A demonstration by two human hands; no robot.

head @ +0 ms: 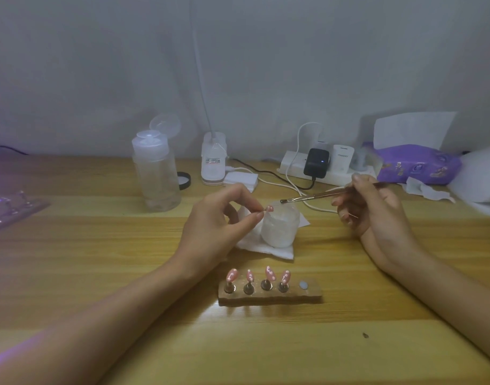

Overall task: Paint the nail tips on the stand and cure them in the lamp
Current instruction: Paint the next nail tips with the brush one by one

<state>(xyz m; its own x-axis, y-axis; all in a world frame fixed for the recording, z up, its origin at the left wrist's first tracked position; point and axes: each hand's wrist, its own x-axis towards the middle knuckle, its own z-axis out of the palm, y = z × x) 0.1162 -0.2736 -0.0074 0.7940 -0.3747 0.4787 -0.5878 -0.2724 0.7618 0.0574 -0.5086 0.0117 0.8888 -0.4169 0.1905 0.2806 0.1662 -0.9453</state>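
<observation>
The left hand point(216, 229) has its fingers point(259, 215) clamped on a pink nail tip point(270, 208) above the jar point(279, 227), behind the stand point(268, 298) near the front edge of the tabletop point(99, 273). The right hand point(377, 209) grips the brush point(316, 195). A slack pinch could drop the tip and smear any uncured paint.

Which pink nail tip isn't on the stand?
The nail tip pinched by the left hand, by the white jar. The other four tips sit on pegs in the wooden stand, whose rightmost spot is bare.

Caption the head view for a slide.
Left hand pinches a pink dotted nail tip; right hand holds a thin dark-tipped brush nearby.
</observation>
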